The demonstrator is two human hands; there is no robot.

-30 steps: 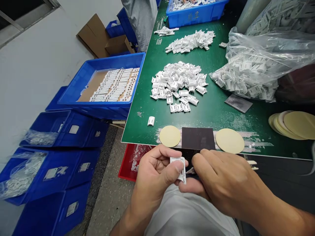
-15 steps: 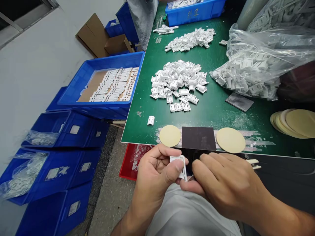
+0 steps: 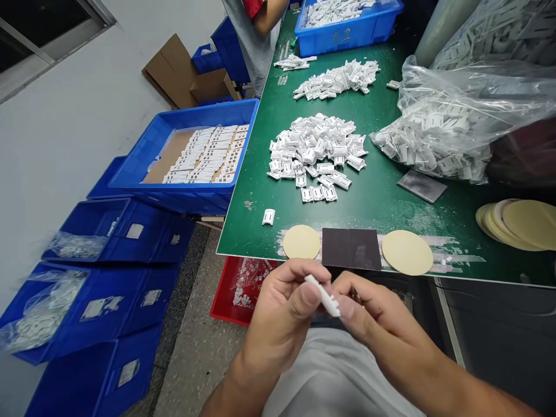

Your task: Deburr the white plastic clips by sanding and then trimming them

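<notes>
While the left hand has a closed grip on one white part, just off the worktop at its near edge, the right hand is curled round a dark item, mostly hidden. Along that edge: two cream discs, dark pad between.

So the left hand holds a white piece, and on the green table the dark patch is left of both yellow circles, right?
Not quite: in the head view, the dark patch lies between the two yellow circles. The rest is right: the left hand holds a white piece, and the table is green.
</notes>
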